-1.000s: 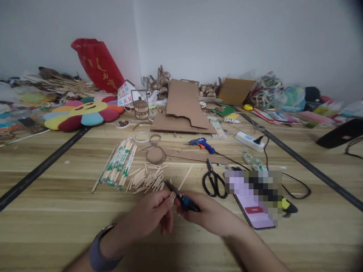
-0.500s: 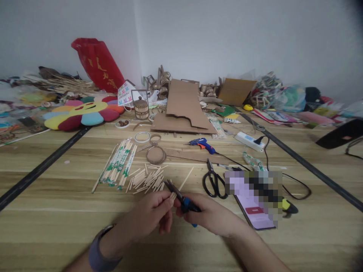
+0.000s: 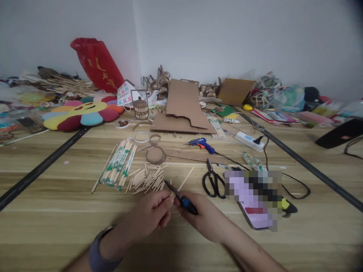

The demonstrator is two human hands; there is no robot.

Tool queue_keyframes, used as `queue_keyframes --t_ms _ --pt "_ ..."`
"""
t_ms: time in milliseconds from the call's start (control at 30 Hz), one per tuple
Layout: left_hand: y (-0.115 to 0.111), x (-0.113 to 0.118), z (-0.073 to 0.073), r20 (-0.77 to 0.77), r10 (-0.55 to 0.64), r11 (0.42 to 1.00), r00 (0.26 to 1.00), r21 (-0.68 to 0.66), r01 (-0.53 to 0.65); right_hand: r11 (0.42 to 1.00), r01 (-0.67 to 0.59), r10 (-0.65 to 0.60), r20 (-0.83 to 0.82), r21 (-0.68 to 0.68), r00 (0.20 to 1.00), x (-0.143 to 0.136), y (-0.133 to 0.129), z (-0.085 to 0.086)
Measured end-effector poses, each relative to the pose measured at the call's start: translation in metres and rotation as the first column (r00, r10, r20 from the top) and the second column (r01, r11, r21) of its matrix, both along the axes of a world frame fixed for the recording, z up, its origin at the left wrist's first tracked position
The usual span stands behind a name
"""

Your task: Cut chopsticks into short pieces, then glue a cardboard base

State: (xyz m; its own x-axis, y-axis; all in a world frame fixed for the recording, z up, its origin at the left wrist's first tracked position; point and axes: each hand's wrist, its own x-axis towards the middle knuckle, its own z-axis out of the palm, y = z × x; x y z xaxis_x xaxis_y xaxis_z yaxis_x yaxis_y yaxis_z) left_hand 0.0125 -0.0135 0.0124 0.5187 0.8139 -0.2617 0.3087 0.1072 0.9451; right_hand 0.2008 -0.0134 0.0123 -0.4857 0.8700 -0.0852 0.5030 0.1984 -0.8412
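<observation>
My left hand (image 3: pixel 154 211) is closed in a pinch on a few short wooden sticks (image 3: pixel 172 195), their ends showing at the fingertips. Wrapped round the blue-and-black handles of a pair of pliers (image 3: pixel 181 198) is my right hand (image 3: pixel 205 215). The dark jaws look closed, pointing up and left, right beside the sticks; whether they touch them is hard to tell. Just beyond my hands lies a loose pile of short cut sticks (image 3: pixel 146 179). One longer stick (image 3: pixel 186 177) rests apart to its right. Paper-wrapped chopsticks (image 3: pixel 119 162) lie at the left.
Black scissors (image 3: pixel 212 181) and a phone (image 3: pixel 252 204) lie to the right. Behind are a blue glue gun (image 3: pixel 202 144), a round cardboard disc (image 3: pixel 155 155), a power strip (image 3: pixel 249 141) and cardboard sheets (image 3: pixel 183 98). A small stick bucket (image 3: pixel 141 108) stands further back.
The jaws of the pliers have come together, and my right hand has closed further round the handles. My left hand has stayed almost in place.
</observation>
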Motion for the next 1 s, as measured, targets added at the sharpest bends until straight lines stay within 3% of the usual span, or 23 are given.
queue_keyframes --t_ms 167,300,433,533,633,767,867,1000 --pt "0.001 0.000 0.000 -0.052 0.041 0.998 0.998 0.056 -0.038 1.000 -0.001 0.001 -0.020 -0.003 1.000 -0.001 0.003 -0.005" --pt "0.006 -0.007 -0.001 0.007 0.119 0.985 0.993 0.127 -0.119 1.000 -0.011 0.011 -0.019 0.004 1.000 0.004 0.007 -0.002" --pt "0.012 -0.015 0.001 0.011 0.244 0.950 0.970 0.199 -0.241 0.980 0.101 -0.113 0.063 0.172 0.992 0.016 0.012 0.000" --pt "0.012 -0.011 -0.002 -0.097 0.192 0.957 0.976 0.237 -0.165 0.887 0.173 -0.197 0.013 0.428 0.980 0.022 0.016 -0.004" --pt "0.009 -0.003 -0.009 -0.209 0.100 0.951 0.973 0.308 -0.031 0.824 0.101 -0.122 0.001 0.558 0.993 0.022 0.017 -0.013" --pt "0.005 0.003 -0.019 -0.295 0.095 0.919 0.951 0.394 0.030 0.860 0.006 -0.108 0.171 0.511 0.979 0.013 0.017 -0.023" --pt "0.004 0.004 -0.024 -0.358 0.145 0.897 0.922 0.441 0.031 0.883 0.026 -0.178 0.285 0.469 0.942 0.007 0.016 -0.026" --pt "0.002 0.007 -0.027 -0.489 0.189 0.873 0.852 0.481 0.083 0.903 0.075 -0.225 0.318 0.423 0.921 0.002 0.014 -0.026"
